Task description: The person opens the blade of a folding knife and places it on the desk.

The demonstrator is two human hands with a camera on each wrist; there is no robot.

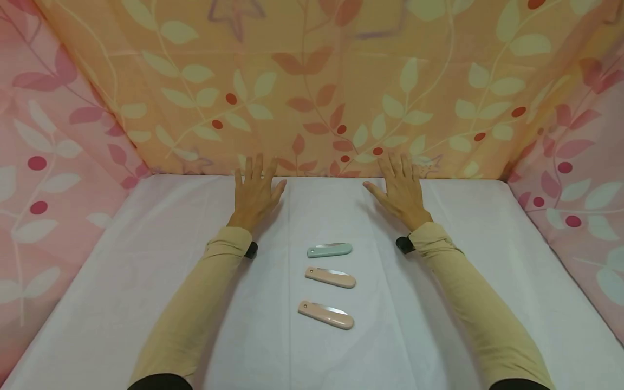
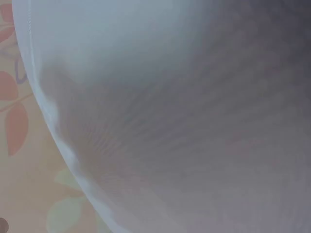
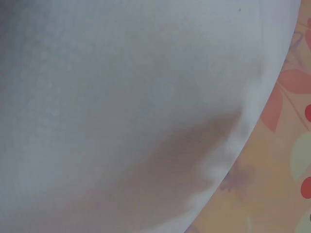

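Three folding knives with folded blades lie in a loose column on the white cloth between the forearms. The farthest is a mint green folding knife [image 1: 329,250]; below it sit a beige folding knife [image 1: 330,277] and a second beige folding knife [image 1: 325,315], nearest the body. Farther back, my left hand [image 1: 255,196] is spread with straight fingers, left of the knives, holding nothing. My right hand [image 1: 402,190] is likewise spread on the right side, its thumb pointing inward. Both wrist views catch only cloth, shadow and curtain, with no hand visible.
A white cloth [image 1: 370,346] covers the table. Behind its far edge hangs an orange leaf-patterned curtain [image 1: 312,81]. Pink patterned fabric stands along the left side [image 1: 53,179] and the right side [image 1: 580,179]. Dark bands sit at both wrists.
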